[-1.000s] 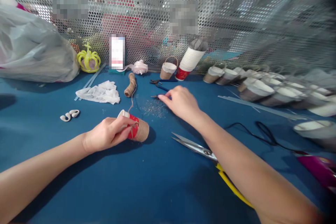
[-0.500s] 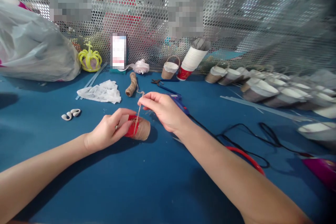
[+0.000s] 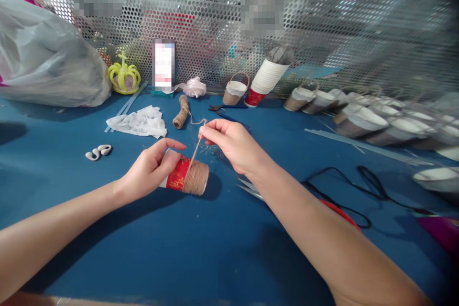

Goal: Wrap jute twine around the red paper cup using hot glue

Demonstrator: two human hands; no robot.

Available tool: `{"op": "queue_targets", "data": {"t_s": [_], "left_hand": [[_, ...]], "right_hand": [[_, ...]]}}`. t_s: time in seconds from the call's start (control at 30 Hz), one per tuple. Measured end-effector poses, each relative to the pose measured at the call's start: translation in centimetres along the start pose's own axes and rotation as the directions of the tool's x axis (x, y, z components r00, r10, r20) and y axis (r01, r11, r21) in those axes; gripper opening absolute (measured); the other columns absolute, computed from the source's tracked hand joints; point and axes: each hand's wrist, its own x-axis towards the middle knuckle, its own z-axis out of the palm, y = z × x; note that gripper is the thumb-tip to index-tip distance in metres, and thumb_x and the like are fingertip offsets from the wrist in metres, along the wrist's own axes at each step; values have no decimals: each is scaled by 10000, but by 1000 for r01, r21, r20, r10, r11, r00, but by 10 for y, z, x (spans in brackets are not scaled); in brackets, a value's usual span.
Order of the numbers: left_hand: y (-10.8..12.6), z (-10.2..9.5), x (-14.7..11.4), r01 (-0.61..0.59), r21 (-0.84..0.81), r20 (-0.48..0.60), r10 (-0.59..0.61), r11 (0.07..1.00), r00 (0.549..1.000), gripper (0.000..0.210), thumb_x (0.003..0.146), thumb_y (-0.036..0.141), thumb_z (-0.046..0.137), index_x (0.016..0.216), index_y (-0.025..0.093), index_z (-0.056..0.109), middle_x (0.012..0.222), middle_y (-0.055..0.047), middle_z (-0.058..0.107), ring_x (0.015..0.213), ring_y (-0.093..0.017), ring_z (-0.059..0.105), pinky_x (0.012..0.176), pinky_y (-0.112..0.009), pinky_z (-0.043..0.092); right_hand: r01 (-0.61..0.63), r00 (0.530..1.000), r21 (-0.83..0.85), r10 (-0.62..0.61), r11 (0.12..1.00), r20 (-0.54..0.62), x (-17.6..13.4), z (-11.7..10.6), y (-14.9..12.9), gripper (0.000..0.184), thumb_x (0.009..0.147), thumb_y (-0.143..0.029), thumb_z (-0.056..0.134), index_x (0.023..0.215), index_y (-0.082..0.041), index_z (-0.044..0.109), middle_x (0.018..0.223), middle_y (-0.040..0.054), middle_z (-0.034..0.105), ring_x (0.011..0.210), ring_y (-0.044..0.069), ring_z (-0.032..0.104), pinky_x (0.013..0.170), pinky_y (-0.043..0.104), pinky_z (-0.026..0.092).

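Observation:
A red and white paper cup [image 3: 176,176] lies on its side just above the blue table, its base end wound with brown twine. My left hand [image 3: 148,167] grips the cup from the left, with the thumb on top and the index finger stretched over it. Between thumb and fingertips, my right hand [image 3: 229,141] pinches the twine [image 3: 195,153], which runs taut and slanting up from the wound band. Beyond the hands, a loose strand leads back to a twine roll [image 3: 181,113]. Scissors [image 3: 250,188] lie partly hidden under my right forearm.
Pliers [image 3: 224,110] and crumpled white paper [image 3: 139,122] lie behind my hands. Farther back stand a small twine-covered basket [image 3: 235,92] and a leaning cup stack [image 3: 267,79]. Several finished-looking baskets [image 3: 362,117] line the right. A black cord [image 3: 337,172] curls beside my right arm.
My right hand has moved slightly right and up, drawing the twine at a slant. My left fingers have shifted on the cup, showing more of its red print.

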Motion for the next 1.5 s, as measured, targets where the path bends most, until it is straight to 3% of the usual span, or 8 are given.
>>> {"op": "queue_targets", "data": {"t_s": [0.3,0.8,1.1,1.5], "left_hand": [[6,-1,-7,-171,173,-17,176,970,984,182,876,232,447,1002,150,550,610,26,547,462,-62,454,434,-159,393],[10,-2,-11,-366,296,29,375,882,926,159,861,129,457,991,148,547,687,9,612,487,-53,485,460,-151,407],[10,-1,-11,-523,307,43,537,795,842,201,836,63,468,995,165,536,479,102,363,396,-44,327,442,-153,374],[12,-1,-13,-563,313,37,582,765,812,204,822,58,491,985,169,544,481,104,357,383,-43,302,404,-146,328]], "right_hand": [[-3,998,-37,5,999,60,0,1,9,179,753,-337,562,691,-169,569,671,9,587,607,112,490,573,248,383],[-33,994,-49,38,998,104,-1,5,14,139,743,-299,581,678,-175,584,639,5,594,585,110,515,529,231,391],[-81,986,-74,90,994,140,-5,10,6,141,722,-282,569,647,-165,589,662,7,604,617,118,514,618,255,397],[-173,955,-76,186,982,232,-9,14,0,150,729,-227,572,599,-156,549,583,-28,538,531,79,438,528,223,333]]}}
